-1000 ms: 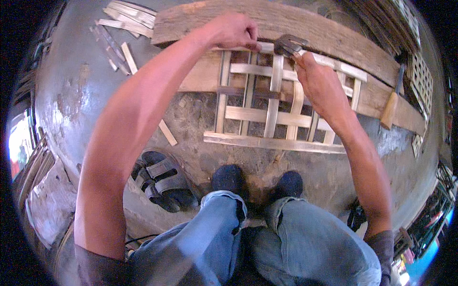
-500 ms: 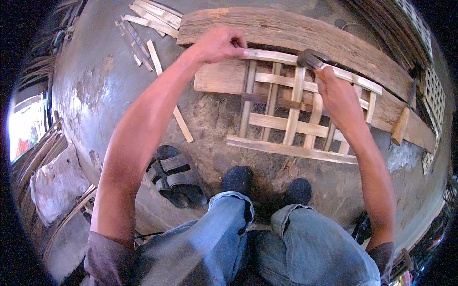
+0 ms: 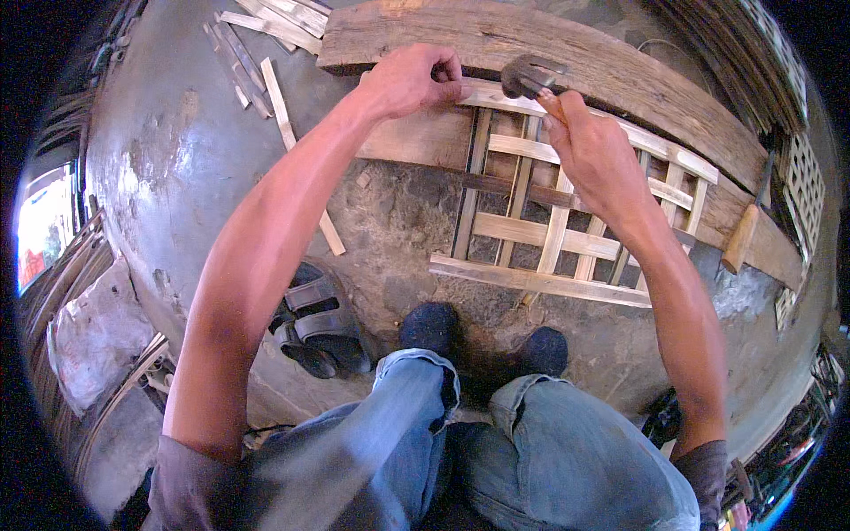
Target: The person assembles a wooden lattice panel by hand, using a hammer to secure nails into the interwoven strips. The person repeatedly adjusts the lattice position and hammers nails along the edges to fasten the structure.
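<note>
A lattice of crossed pale and dark wooden strips point(image 3: 509, 232) lies in front of me, its far edge resting on a wooden plank. My left hand point(image 3: 418, 81) is closed, with thumb and fingers pinching the left end of the lattice's far strip. In my right hand point(image 3: 600, 150) is a claw hammer point(image 3: 524, 74), gripped by its wooden handle close to the head. Its dark metal head hangs over the far strip, a short way right of my left fingers. My right hand and forearm cover part of the lattice.
A thick rough beam point(image 3: 531, 40) runs behind the lattice, with a lower plank point(image 3: 407, 142) along it. A wooden-handled tool point(image 3: 742, 237) rests at right. Loose strips point(image 3: 279, 102) lie far left, sandals point(image 3: 317, 314) by my feet. Woven panels point(image 3: 804, 177) stand far right.
The hammer and my right hand have moved left along the far strip, toward my left hand. The lattice has shifted slightly to the right relative to my left hand, which stays at its corner.
</note>
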{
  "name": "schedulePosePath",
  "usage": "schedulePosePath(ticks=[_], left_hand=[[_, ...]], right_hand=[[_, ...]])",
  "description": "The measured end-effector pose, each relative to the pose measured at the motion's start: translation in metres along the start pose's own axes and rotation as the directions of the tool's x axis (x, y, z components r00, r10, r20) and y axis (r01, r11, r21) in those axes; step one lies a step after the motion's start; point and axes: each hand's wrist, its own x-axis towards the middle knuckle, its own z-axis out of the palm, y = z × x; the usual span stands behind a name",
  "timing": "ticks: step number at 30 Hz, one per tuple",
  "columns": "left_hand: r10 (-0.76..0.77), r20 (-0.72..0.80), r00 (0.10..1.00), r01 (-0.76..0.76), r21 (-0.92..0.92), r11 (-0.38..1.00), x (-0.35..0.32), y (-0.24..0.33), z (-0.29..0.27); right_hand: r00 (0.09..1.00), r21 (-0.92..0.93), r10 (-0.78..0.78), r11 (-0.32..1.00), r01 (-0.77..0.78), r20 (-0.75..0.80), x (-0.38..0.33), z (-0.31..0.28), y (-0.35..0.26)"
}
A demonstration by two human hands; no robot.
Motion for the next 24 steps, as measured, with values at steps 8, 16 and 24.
schedulePosePath(ticks=[8,16,24], left_hand=[[0.077,-0.146,0.986,-0.092,-0.096,0.991,-0.008,-0.018,0.014],[0.058,-0.133,0.989,-0.08,-0.166,0.983,-0.011,-0.013,0.011],[0.162,-0.18,0.97,-0.17,-0.028,0.985,-0.007,-0.018,0.016]], right_hand=[[0.999,-0.03,-0.041,0.999,0.04,-0.023,0.01,-0.001,-0.021],[0.999,-0.077,0.02,0.997,-0.016,0.044,0.016,-0.004,-0.034],[0.999,-0.052,-0.053,0.997,0.053,-0.005,0.021,-0.009,-0.031]])
